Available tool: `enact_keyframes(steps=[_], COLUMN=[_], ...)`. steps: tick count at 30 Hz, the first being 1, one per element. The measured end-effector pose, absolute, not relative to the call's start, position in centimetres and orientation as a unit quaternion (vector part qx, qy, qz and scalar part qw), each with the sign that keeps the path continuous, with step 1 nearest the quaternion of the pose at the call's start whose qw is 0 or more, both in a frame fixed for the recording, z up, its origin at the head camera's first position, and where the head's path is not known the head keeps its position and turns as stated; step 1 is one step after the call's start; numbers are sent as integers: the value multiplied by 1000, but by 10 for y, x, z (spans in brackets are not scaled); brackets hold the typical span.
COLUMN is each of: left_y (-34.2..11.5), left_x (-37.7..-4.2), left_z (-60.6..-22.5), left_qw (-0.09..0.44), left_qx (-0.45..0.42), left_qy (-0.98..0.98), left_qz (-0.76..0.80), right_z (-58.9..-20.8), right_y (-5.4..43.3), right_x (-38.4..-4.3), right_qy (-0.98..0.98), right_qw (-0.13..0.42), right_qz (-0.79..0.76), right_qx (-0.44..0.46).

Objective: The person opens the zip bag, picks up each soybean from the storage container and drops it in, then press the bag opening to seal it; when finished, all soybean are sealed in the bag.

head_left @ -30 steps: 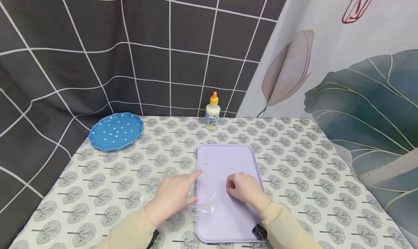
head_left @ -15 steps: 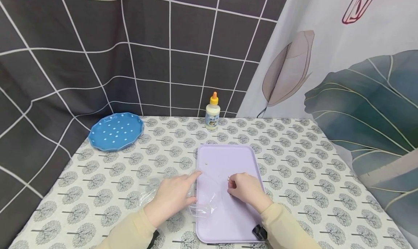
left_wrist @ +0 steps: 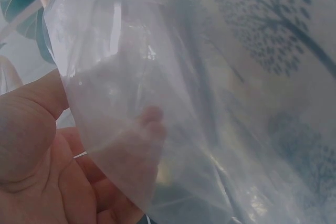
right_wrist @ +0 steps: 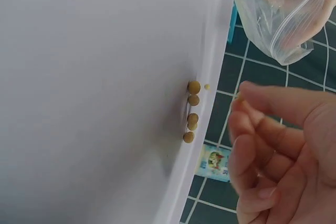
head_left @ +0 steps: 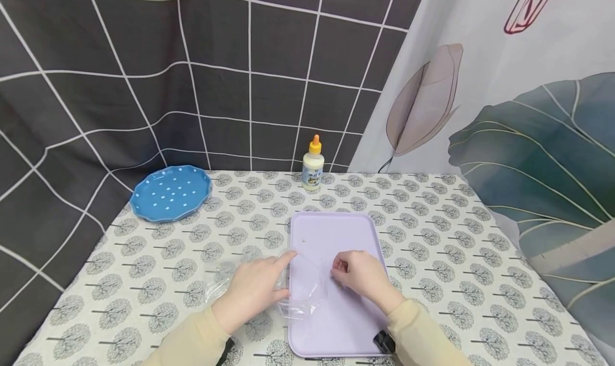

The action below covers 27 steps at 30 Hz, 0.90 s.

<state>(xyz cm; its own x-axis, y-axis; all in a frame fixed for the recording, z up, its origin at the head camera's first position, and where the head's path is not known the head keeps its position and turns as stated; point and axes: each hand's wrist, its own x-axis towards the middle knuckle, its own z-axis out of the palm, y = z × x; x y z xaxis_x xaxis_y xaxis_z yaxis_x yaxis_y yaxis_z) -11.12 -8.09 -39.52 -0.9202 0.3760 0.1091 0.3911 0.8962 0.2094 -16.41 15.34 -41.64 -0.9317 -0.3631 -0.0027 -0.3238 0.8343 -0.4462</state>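
Observation:
My left hand point(head_left: 254, 280) holds a clear zip bag point(head_left: 302, 302) whose mouth lies over the left side of the lilac tray point(head_left: 331, 331). In the left wrist view, curled fingers point(left_wrist: 149, 129) show through the cloudy plastic. Above the tray, my right hand point(head_left: 362, 275) pinches a small yellow bean, perhaps a soybean point(right_wrist: 239, 97), between thumb and forefinger; the fingertips partly hide it. Several round tan beans point(right_wrist: 193, 87) lie close together on the tray in the right wrist view. A lone bean point(head_left: 304, 241) sits near its left edge.
A glue-like bottle point(head_left: 313, 168) with a yellow and orange cap stands behind the tray. At the back left lies a blue dotted plate point(head_left: 170, 192). Dark checked cloth point(head_left: 216, 88) hangs behind the tree-print tablecloth point(head_left: 432, 280).
My right hand's fingertips have shifted slightly to the left over the tray, with the thumb and forefinger drawn together. The left hand and the bag stay in place.

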Motion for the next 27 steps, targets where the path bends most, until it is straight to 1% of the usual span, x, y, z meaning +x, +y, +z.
enact_keyframes(steps=[4,8,13,23,27], left_y=[-81,-80,-79,-78,-78], left_x=[-111,-111,-112,-110,-110], left_z=[-396,-396,-395,-392,-393], left_qw=[34,33,32,38,40], left_qx=[-197,-196,-195,-195,-197], left_qy=[-973,-973,-974,-974,-973], left_qz=[-114,-114,-110,-107,-109], right_z=[-415,-413,-412,-411,-411], right_y=[153,154,155,153,153], right_x=[-164,-163,-163,-162,-161], right_qy=[950,948,934,890,881], right_qw=[43,31,17,21,25], right_qz=[-248,-252,-265,-315,-319], right_qx=[-183,-194,-238,-328,-347])
